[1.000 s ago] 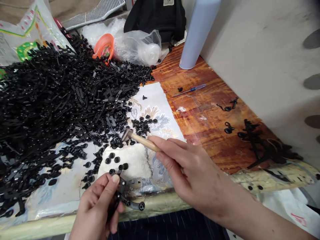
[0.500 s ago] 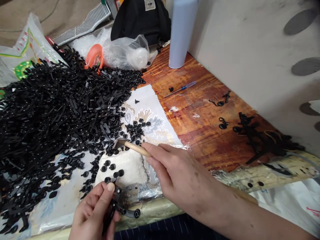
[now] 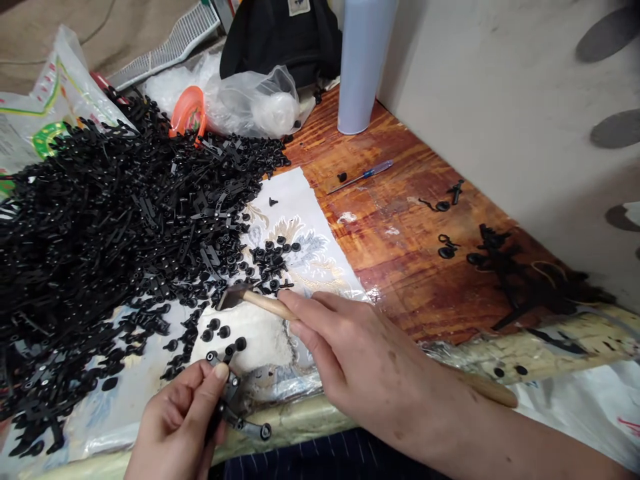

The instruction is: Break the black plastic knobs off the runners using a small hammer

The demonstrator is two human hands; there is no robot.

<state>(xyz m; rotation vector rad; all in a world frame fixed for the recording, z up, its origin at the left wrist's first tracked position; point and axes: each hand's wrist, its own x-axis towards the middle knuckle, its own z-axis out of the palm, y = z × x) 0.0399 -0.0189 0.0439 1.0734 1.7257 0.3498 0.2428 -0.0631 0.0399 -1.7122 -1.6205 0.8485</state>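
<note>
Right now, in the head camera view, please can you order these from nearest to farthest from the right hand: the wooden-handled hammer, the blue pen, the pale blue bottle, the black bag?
1. Wooden-handled hammer: gripped in the right hand, head pointing left.
2. Blue pen: lying on the wooden tabletop, ahead.
3. Pale blue bottle: upright beside the wall.
4. Black bag: farthest, left of the bottle.

My work surface was a glossy reddish-brown wooden tabletop. On it lay a white sheet with a floral pattern, a big heap of small black plastic parts, a slim clear-and-blue pen, and an upright pale blue cylinder.
</note>
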